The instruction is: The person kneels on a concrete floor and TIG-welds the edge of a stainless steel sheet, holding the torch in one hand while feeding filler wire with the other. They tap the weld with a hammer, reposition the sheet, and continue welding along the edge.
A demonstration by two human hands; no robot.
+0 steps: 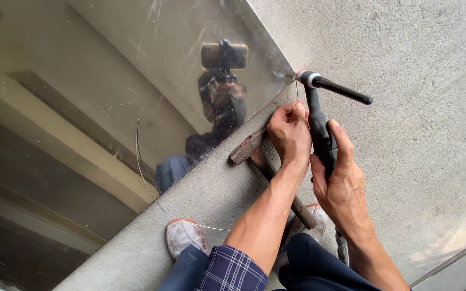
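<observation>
Welding torch (319, 126): clenched in right hand (341, 180), long axis up-left, nozzle at sheet corner (292, 75). Filler wire (296, 89): pinched in left hand (289, 134), nearer the corner.

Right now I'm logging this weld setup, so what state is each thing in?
Welding torch: held in the right hand, tip at the sheet corner, no arc visible.
Filler wire: pinched in the left hand, trailing in a curve over the sheet and floor.
Polished metal sheet: lying flat on the concrete floor.
Hammer: lying on the floor, untouched.
</observation>
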